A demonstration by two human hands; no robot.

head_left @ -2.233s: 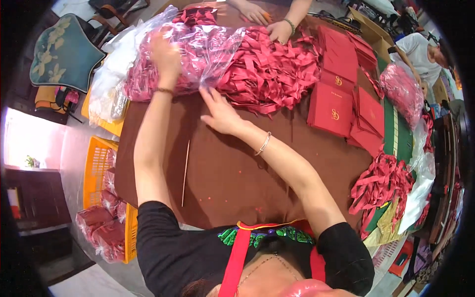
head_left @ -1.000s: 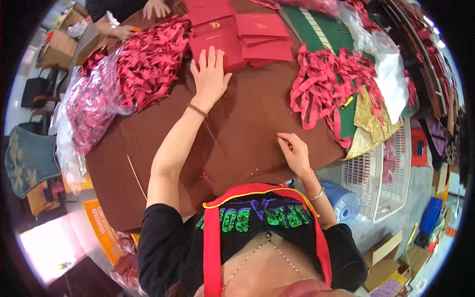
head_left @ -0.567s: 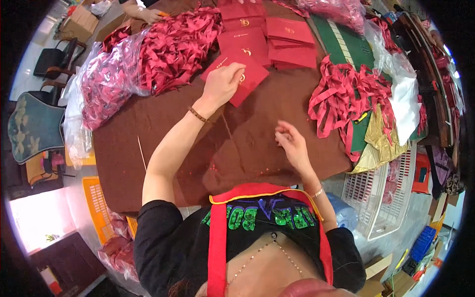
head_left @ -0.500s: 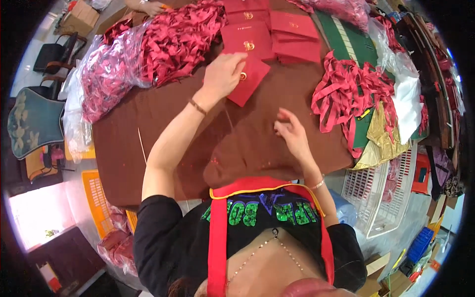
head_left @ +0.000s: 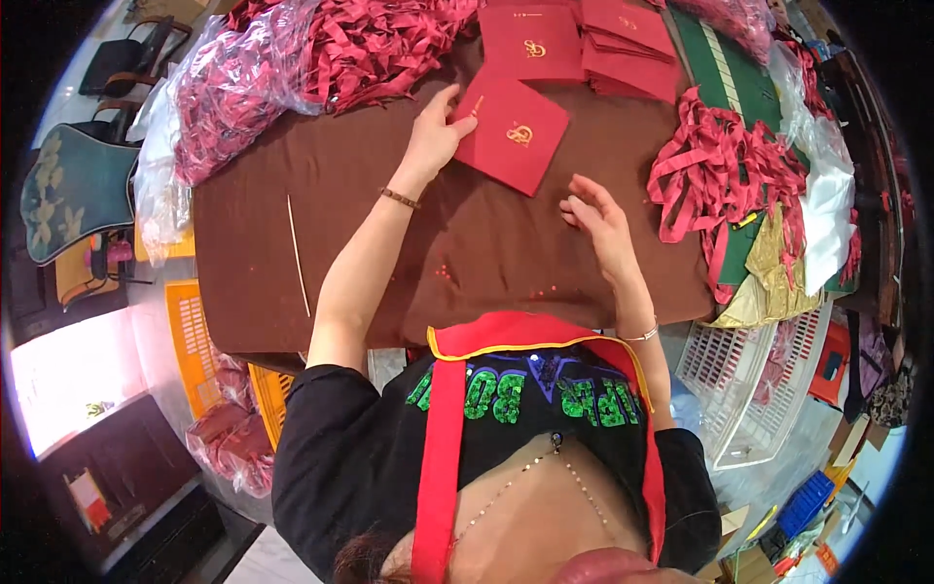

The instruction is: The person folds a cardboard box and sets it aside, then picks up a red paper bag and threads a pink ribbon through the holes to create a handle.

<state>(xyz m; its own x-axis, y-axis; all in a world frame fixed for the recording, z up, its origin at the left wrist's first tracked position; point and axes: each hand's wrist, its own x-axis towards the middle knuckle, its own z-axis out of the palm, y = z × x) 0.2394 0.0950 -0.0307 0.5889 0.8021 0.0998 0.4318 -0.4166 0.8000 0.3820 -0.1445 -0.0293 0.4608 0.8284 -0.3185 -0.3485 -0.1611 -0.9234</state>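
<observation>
Both hands are over the brown cloth-covered table (head_left: 321,234). The left hand (head_left: 436,131) reaches forward and pinches the near left corner of a red square envelope (head_left: 514,133) with a gold emblem, thumb and fingers closed on its edge; a thin bracelet (head_left: 399,199) sits on that wrist. The right hand (head_left: 595,216) rests just below the envelope's right corner, fingers loosely curled and spread, holding nothing and apart from the envelope; a slim bangle (head_left: 642,335) circles its wrist. The envelope lies tilted like a diamond on bare cloth, clear of other things. Just beyond it sits a stack of matching red envelopes (head_left: 574,41). To the left, a heap of red ribbon pieces (head_left: 389,44) spills toward the left hand, beside a clear plastic bag of more red ribbons (head_left: 229,92). To the right, a tangle of red ribbon loops (head_left: 725,175) lies near the right hand, over green and gold sheets (head_left: 754,282). A thin wooden stick (head_left: 299,255) lies on the cloth left of the left forearm. Beside the table stand a white plastic basket (head_left: 754,380) and a yellow crate (head_left: 190,341).
</observation>
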